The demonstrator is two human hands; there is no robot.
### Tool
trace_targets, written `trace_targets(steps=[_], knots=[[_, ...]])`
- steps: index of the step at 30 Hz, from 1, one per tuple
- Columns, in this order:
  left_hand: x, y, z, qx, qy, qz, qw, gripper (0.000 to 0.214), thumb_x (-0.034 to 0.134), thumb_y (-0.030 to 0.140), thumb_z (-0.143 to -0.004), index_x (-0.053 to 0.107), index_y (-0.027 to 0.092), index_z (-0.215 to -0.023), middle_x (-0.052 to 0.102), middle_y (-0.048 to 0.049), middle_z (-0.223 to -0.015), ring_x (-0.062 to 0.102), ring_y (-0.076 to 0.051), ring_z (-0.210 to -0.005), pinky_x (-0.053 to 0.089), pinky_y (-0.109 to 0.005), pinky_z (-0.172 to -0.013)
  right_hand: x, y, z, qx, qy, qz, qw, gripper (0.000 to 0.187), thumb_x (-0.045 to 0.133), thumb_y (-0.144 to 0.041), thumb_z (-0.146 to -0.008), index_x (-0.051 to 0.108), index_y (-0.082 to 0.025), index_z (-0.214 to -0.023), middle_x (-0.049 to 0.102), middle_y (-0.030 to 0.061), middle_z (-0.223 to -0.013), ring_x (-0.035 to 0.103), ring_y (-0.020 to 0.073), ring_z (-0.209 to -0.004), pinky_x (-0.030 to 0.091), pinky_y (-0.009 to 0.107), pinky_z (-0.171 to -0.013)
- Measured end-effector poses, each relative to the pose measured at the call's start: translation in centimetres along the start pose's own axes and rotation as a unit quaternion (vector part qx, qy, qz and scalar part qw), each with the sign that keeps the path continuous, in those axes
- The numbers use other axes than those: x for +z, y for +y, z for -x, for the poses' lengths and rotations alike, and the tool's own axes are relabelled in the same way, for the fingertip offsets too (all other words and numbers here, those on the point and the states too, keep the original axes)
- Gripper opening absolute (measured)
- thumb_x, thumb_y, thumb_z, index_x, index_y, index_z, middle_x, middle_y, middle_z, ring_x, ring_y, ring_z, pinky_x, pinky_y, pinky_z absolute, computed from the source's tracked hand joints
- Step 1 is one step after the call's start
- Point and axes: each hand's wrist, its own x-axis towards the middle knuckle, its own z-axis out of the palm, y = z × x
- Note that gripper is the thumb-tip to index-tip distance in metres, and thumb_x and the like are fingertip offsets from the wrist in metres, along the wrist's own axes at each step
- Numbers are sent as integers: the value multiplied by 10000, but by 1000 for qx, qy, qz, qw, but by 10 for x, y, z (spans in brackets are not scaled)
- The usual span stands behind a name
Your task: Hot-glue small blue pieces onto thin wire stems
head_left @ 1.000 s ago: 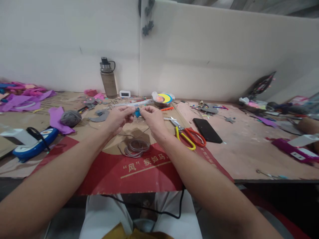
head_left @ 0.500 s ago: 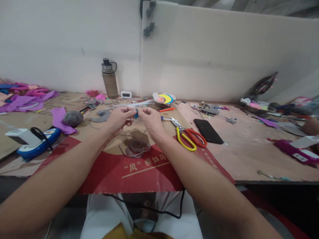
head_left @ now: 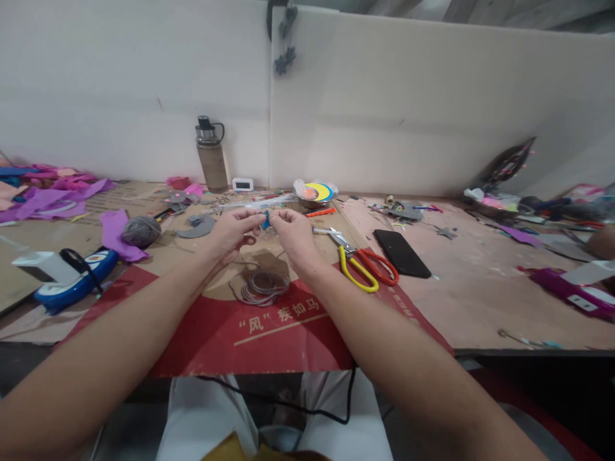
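Between my fingertips is a small blue piece, too small for me to tell its kind. My left hand pinches it from the left, thumb and forefinger together. From the right, my right hand pinches at its other side, fingers closed. Below both hands a loose coil of grey cord lies on the red and brown cardboard. Scissors with one yellow and one red handle rest open-bladed beside my right forearm.
A black phone lies right of the scissors. Grey yarn, purple felt and a blue device are on the left. A bottle and a small clock stand near the wall. A purple device sits far right.
Both hands stay in nearly the same place, still pinching. The blue piece has turned slightly and shows more between the fingertips.
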Motion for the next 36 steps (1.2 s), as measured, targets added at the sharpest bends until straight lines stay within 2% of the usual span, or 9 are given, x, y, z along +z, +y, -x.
trace_targets(steps=[9, 14, 19, 22, 24, 28, 30, 33, 36], knots=[[-4, 1, -4, 47, 80, -14, 996, 130, 692, 219, -638, 585, 148, -650, 467, 34, -506, 384, -47, -424, 249, -157, -367, 3, 7, 2, -37, -23, 101, 994, 288, 593, -382, -750, 557, -176, -948, 494, -53, -666, 441, 99, -604, 347, 229, -586], [-15, 6, -9, 65, 149, -12, 987, 136, 688, 231, -634, 583, 153, -673, 538, 20, -606, 465, -56, -485, 258, -146, -362, 2, 4, 13, -91, -118, 180, 972, 201, 435, -311, -880, 577, -173, -842, 577, -5, -770, 512, 120, -730, 381, 251, -700], [-25, 9, -13, 72, 171, 14, 983, 142, 677, 236, -661, 562, 155, -674, 542, 20, -583, 458, -50, -459, 181, -131, -327, 2, -2, 29, -203, -229, 368, 878, 244, 403, -219, -916, 643, -179, -904, 631, 59, -928, 528, 155, -881, 361, 278, -786], [-29, 10, -14, 71, 139, 55, 986, 160, 678, 211, -675, 531, 151, -659, 486, 44, -524, 391, -31, -401, 109, -131, -310, 2, -6, 37, -267, -249, 482, 796, 264, 425, -268, -927, 678, -198, -905, 625, 90, -964, 492, 206, -951, 326, 338, -807], [-29, 10, -14, 72, 118, 89, 986, 165, 685, 188, -679, 527, 148, -662, 470, 54, -517, 397, -26, -398, 133, -123, -306, 0, -10, 39, -294, -250, 507, 770, 294, 450, -355, -924, 702, -215, -866, 631, 94, -997, 461, 241, -1015, 297, 381, -839], [-28, 10, -14, 72, 109, 133, 982, 113, 689, 163, -713, 581, 132, -719, 552, 33, -579, 525, -35, -474, 318, -105, -364, -12, -20, 30, -212, -234, 466, 826, 508, 302, -477, -956, 705, -199, -822, 665, 88, -933, 528, 203, -909, 334, 343, -788], [-27, 11, -14, 68, 117, 137, 981, 83, 684, 154, -732, 607, 127, -746, 596, 15, -611, 577, -48, -513, 387, -112, -410, -24, -25, 20, -142, -179, 468, 854, 543, 230, -450, -971, 685, -174, -863, 676, 101, -883, 569, 182, -803, 364, 312, -718], [-26, 11, -14, 68, 124, 143, 980, 61, 680, 137, -743, 630, 124, -776, 637, -1, -654, 617, -65, -545, 427, -125, -435, -43, -22, 4, -71, -50, 549, 831, 395, 337, -363, -945, 633, -124, -1052, 668, 174, -1017, 605, 243, -924, 394, 339, -768], [-25, 11, -14, 74, 125, 147, 978, 71, 691, 139, -743, 633, 130, -784, 657, -5, -679, 633, -72, -566, 463, -139, -475, -57, -6, -7, 30, -46, 610, 791, 410, 486, -354, -869, 616, -40, -1098, 629, 277, -1098, 597, 328, -1035, 423, 391, -813]])
